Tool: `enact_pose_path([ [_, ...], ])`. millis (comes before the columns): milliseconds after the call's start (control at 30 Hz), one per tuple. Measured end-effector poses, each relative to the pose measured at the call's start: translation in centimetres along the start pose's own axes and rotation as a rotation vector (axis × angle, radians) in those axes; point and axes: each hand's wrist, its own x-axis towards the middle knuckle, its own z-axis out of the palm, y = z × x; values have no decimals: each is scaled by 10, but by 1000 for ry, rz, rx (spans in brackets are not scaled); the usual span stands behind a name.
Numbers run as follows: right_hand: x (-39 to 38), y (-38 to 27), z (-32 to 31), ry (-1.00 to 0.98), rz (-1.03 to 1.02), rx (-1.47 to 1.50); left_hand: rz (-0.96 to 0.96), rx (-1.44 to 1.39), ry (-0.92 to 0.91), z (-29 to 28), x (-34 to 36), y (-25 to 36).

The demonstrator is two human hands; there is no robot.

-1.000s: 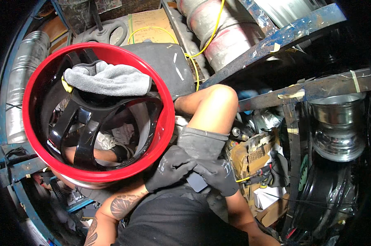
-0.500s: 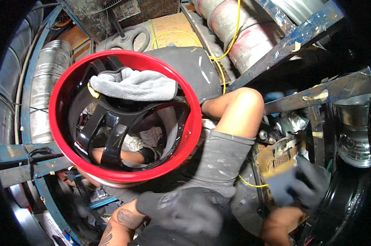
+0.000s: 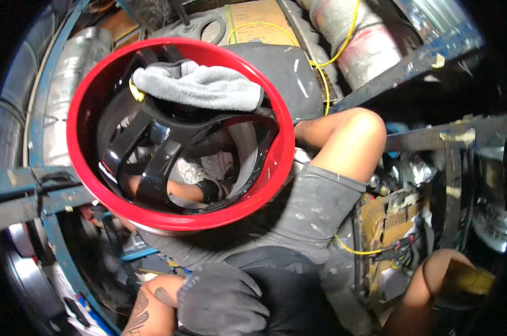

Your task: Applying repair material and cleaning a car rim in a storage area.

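My left hand (image 3: 222, 299), in a dark grey glove, is over my black shirt, back upward, fingers bent and blurred. My right hand (image 3: 460, 283) is at the lower right rim, dark and largely out of sight near a blurred yellowish-brown patch; its fingers do not show clearly. A red-lipped wheel rim (image 3: 206, 219) with glossy black spokes (image 3: 161, 159) rests over my lap, left of my bare right knee (image 3: 357, 143). A folded grey cloth (image 3: 206, 92) lies in its upper part.
Blue steel frames (image 3: 60, 246) line both sides. Silver barrels (image 3: 68, 112) stand left and upper right (image 3: 354, 56). A dark cushion (image 3: 292, 84), cardboard (image 3: 253, 17) and yellow cable (image 3: 326, 89) are behind the rim; torn cardboard (image 3: 393, 218) and tools (image 3: 388, 252) lie to the right.
My hands, together at my lap a second ago, have parted: the left went down onto my shirt, the right far out to the right with the small dark object. The view has shifted slightly.
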Motion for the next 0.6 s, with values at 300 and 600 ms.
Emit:
enact_pose_path([
  [300, 36, -6, 20, 47, -54, 60, -79, -13, 193, 18, -17, -17],
  [600, 50, -30, 35, 257, -35, 145, -247, 45, 256, 15, -27, 13],
])
